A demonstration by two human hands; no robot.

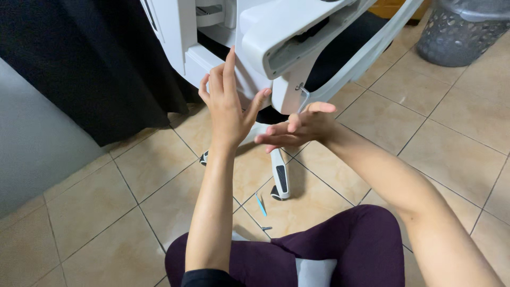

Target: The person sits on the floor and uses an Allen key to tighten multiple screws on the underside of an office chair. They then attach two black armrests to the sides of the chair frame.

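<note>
Beige floor tiles (95, 212) fill the lower frame, a small blue tool (261, 204) lying at centre. I keep my left hand (229, 103) raised, fingers spread, empty; right hand (297, 127) loosely open, also empty. Beyond, the tipped white office chair (276, 42) sits top centre; I'd grip its frame firmly.

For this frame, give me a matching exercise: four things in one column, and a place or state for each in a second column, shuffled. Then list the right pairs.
Things:
1. left hand
2. right hand
3. grey perforated bin
4. small blue tool

Places or states:
A. lying on the tiled floor near a chair caster
B. raised upright, fingers pointing up, in front of the white chair
C. standing at the top right corner
D. held flat, fingers pointing towards the other hand

Pairs: 1-B, 2-D, 3-C, 4-A
</note>
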